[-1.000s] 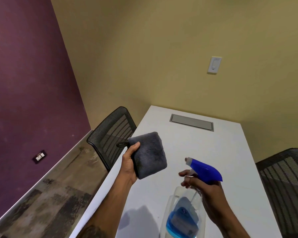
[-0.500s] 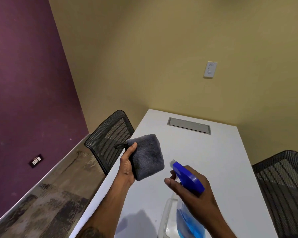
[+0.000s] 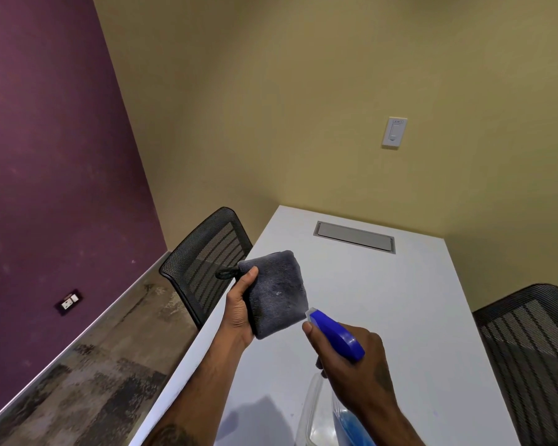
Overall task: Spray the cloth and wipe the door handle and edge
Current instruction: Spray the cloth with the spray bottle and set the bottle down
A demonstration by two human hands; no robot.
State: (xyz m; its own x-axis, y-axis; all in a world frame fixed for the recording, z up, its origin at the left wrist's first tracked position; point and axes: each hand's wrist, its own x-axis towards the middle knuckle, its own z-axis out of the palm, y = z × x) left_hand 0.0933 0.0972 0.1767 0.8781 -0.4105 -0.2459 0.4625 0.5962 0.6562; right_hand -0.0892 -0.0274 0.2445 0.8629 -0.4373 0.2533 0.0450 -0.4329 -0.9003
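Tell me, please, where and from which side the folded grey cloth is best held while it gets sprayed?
Grip the folded grey microfibre cloth along its left edge, beside the small black hanging loop, coming from the left as the left hand does. The thumb pinches the front and the fingers support the back, so the broad, flat face stays open to the blue spray nozzle in the right hand.
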